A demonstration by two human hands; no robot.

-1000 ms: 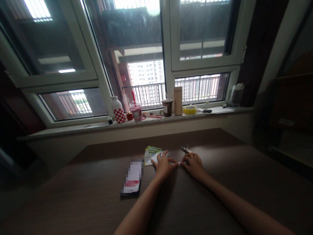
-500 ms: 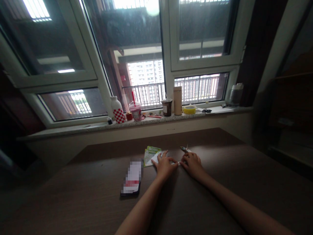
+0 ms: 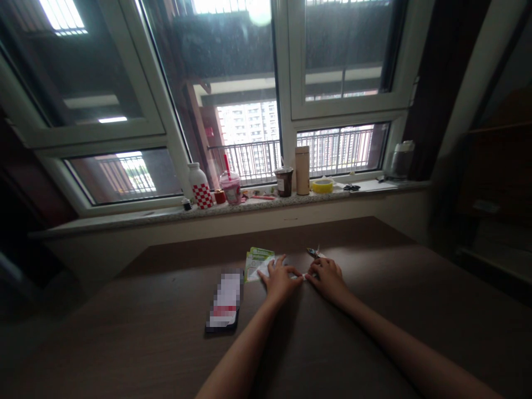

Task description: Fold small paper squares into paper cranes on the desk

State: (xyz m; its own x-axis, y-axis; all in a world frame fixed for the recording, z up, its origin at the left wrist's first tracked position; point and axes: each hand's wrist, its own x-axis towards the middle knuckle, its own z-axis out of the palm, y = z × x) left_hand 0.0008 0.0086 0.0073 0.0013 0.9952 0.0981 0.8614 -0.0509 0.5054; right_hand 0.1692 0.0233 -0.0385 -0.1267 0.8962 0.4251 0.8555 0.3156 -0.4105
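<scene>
My left hand rests low over the table. Its thumb and a finger pinch one end of a small white strip, perhaps paper, while other fingers spread over green-and-white packets. Close beside it, my right hand has curled fingers, and its fingertips hold the strip's other end. Most of the strip is hidden by the fingers. Just beyond the right hand lies a small dark, pointed object with pale bits around it; its kind is unclear.
A phone with a blurred-out screen lies left of my left forearm on the brown table. Along the windowsill stand a checkered bottle, drink cups, a tan flask and a roll of yellow tape.
</scene>
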